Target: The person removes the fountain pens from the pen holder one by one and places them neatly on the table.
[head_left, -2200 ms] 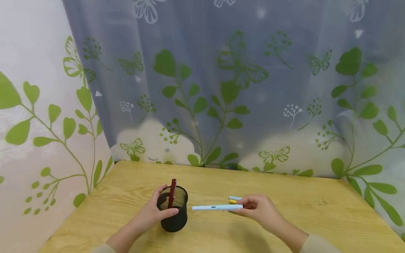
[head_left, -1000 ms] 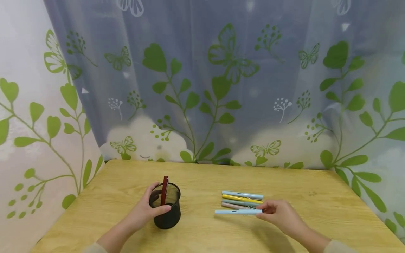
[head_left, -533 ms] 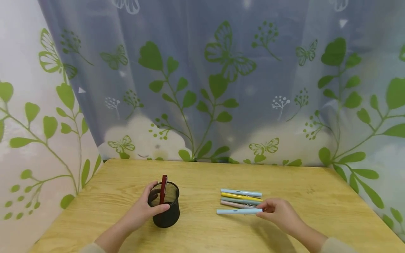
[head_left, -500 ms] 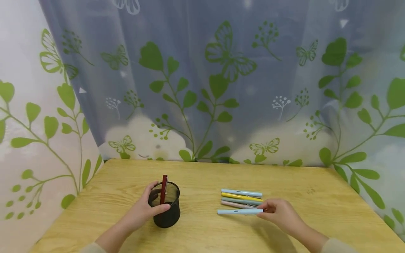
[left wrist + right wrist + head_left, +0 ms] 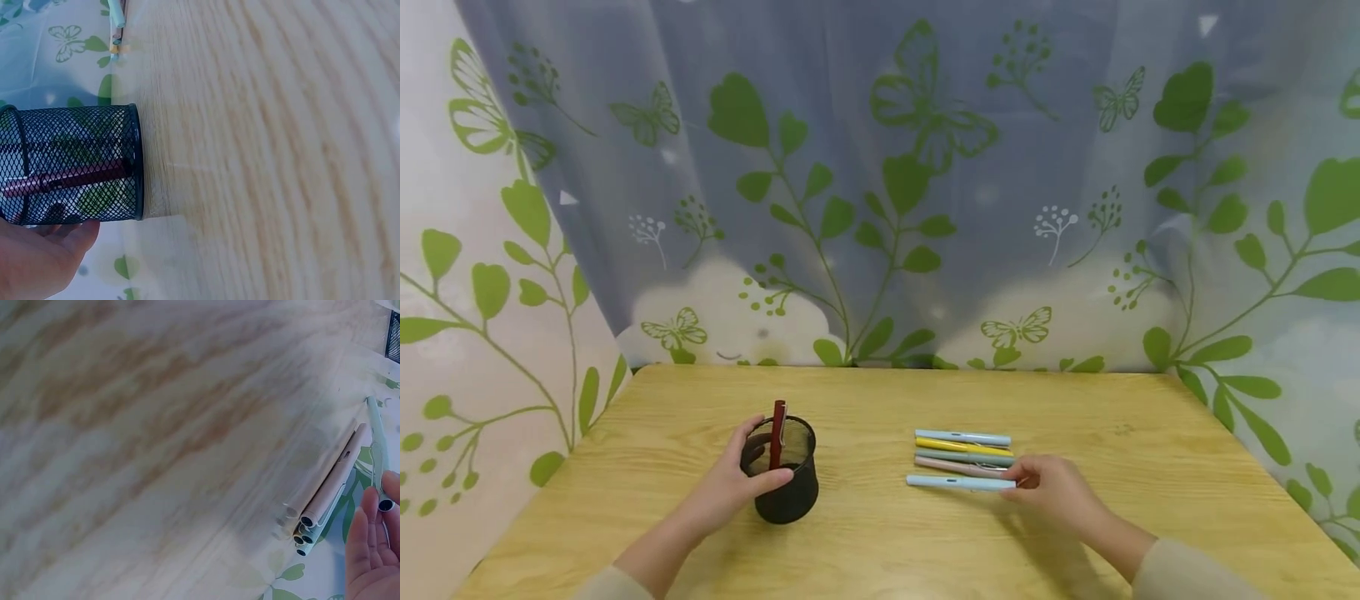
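My left hand (image 5: 718, 487) grips the black mesh pen holder (image 5: 792, 500), thumb on its near side. A dark red pen (image 5: 777, 437) stands in it, cap end above the rim; its lower part shows through the mesh in the left wrist view. My right hand (image 5: 1056, 492) pinches a light blue pen (image 5: 951, 482) by its right end. In the right wrist view that pen (image 5: 376, 434) is raised clear of the table. Just beyond it lie a pinkish pen (image 5: 955, 466), a grey-green pen (image 5: 958, 457), a yellow pen (image 5: 962, 447) and another light blue pen (image 5: 962, 437), side by side.
The wood-grain table (image 5: 865, 550) runs back to a hanging curtain (image 5: 850, 275) printed with leaves and butterflies. Similar printed cloth (image 5: 445, 350) closes off the left side. A stretch of tabletop separates the pen holder from the pens.
My right hand has carried the held pen rightward, away from the pen holder, to just in front of the row. Over the last half second both hands hold nearly still while the head view shifts.
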`<state>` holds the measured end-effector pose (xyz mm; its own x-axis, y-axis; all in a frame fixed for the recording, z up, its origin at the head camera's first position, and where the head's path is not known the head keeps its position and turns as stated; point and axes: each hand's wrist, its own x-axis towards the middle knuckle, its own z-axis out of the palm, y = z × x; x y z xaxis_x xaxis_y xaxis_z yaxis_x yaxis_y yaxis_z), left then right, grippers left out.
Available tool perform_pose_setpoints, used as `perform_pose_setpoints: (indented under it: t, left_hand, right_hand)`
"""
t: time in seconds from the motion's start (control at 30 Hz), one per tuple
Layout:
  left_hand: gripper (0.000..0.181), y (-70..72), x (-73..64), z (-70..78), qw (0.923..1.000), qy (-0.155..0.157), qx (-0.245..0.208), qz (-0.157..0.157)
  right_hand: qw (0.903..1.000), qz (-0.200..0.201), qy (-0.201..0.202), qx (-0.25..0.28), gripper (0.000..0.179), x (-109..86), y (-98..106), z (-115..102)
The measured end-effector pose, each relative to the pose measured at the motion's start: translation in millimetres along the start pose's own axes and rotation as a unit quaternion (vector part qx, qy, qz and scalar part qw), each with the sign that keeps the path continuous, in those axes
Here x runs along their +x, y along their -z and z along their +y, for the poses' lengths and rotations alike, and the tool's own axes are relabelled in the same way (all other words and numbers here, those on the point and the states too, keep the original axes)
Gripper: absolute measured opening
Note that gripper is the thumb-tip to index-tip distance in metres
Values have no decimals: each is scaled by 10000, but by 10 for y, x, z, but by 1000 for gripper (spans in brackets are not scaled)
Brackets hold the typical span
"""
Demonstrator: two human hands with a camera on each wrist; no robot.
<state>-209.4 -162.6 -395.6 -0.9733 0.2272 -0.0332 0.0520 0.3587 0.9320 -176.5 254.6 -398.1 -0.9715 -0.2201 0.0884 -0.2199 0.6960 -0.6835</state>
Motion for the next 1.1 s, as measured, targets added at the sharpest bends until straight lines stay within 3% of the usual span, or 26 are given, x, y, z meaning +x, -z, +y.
perform_pose_setpoints:
  t: [0.73,0.97,1.1]
  left_hand:
    - [94,55,-20,-27,9999,-28,-71,-128]
    - [92,60,-26,0,9999,33,-61,-120]
    - [90,62,-41,4,9999,-4,-108,-119]
  right_hand:
    - [9982,-352,438,-218,11,12,-69,104]
    - [9980,-369,131,-490,12,16,-72,123]
    - [9965,-360,246,-706,13,47,-75,135]
